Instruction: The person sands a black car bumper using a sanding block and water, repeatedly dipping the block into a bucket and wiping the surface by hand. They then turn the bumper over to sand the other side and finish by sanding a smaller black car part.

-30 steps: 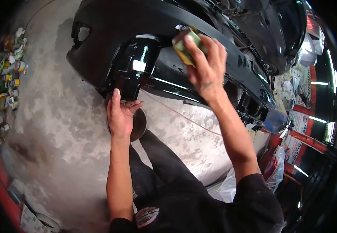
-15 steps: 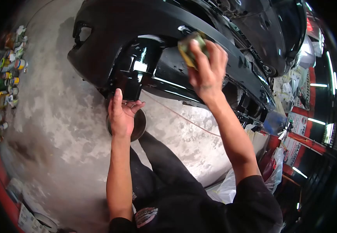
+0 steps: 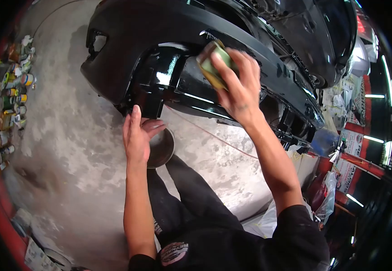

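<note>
A glossy black car bumper (image 3: 160, 27) stands on the concrete floor in front of me. My right hand (image 3: 237, 88) grips a green and yellow sponge pad (image 3: 212, 63) and presses it against the bumper's wet lower panel. My left hand (image 3: 137, 135) is flat with its fingers spread, touching the bottom edge of the bumper's shiny corner piece (image 3: 157, 79). A round metal bowl (image 3: 162, 147) sits on the floor just under my left hand. My legs in dark trousers (image 3: 187, 194) stretch beneath.
Several paint cans (image 3: 10, 99) line the floor at the far left. A thin red line (image 3: 214, 137) crosses the concrete (image 3: 60, 149). Plastic bags (image 3: 325, 198) and red-and-white signs (image 3: 349, 149) crowd the right side.
My right hand slid the sponge pad slightly left and down along the bumper. My left hand stayed at the bumper's lower edge, and more of the bowl now shows.
</note>
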`<action>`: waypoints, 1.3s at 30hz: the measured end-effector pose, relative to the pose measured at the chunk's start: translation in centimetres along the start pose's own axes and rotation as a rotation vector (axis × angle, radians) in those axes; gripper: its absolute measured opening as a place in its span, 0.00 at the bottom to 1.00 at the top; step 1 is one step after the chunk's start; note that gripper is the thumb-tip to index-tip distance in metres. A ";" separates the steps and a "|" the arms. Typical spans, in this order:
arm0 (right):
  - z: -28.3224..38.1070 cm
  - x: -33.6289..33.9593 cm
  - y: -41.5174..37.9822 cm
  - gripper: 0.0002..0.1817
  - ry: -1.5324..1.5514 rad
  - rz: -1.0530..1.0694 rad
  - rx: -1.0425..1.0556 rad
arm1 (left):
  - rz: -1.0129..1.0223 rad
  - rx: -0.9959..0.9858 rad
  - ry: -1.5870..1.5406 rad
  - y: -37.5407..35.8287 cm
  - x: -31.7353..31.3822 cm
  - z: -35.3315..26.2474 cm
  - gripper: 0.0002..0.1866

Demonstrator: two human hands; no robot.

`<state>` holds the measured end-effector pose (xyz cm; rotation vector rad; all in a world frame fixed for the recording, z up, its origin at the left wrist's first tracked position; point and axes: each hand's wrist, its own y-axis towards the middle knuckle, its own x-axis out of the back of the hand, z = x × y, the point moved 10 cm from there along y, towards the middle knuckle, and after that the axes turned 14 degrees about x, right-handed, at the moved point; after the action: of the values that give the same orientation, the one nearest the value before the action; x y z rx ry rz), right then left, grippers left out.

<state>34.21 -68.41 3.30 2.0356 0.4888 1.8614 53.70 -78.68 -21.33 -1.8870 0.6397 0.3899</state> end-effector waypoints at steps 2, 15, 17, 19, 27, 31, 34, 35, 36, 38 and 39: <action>-0.4 1.5 -3.8 0.46 0.020 0.006 -0.096 | -0.141 -0.121 0.126 -1.1 1.7 -1.0 0.21; -1.1 1.8 -7.2 0.37 0.038 -0.023 -0.307 | -0.397 -1.298 1.077 -6.8 -24.6 -9.9 0.60; -1.2 1.6 -7.4 0.32 0.058 0.018 -0.334 | -0.395 -1.296 1.088 -5.5 -25.9 -10.1 0.64; -1.1 1.6 -7.4 0.32 0.069 0.015 -0.324 | -0.440 -1.138 1.114 -3.7 -25.5 -10.5 0.62; -1.2 1.4 -7.3 0.36 0.087 -0.007 -0.315 | -0.346 -1.098 0.945 -1.3 -22.8 -11.4 0.67; -1.2 1.3 -7.4 0.36 0.087 -0.006 -0.324 | -0.402 -1.070 0.909 -0.4 -20.6 -12.9 0.62; -1.3 1.3 -7.4 0.36 0.093 -0.016 -0.346 | -0.439 -1.108 0.894 -1.3 -20.4 -13.0 0.47; -1.3 1.3 -7.5 0.35 0.093 -0.017 -0.353 | -0.449 -1.185 0.981 -1.9 -21.4 -12.4 0.40; -1.3 1.2 -7.5 0.35 0.093 -0.018 -0.360 | -0.456 -1.261 1.068 -2.6 -22.4 -11.7 0.34; -1.3 1.3 -7.5 0.34 0.081 -0.022 -0.364 | -0.402 -1.318 1.151 -3.6 -23.6 -9.9 0.27; -1.4 1.4 -7.6 0.34 0.072 -0.028 -0.368 | -0.363 -1.312 1.193 -4.0 -24.2 -9.0 0.28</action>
<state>32.74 -61.05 1.09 1.7171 0.1730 1.8523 36.44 -79.70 -1.79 -3.4110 0.8239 -0.8914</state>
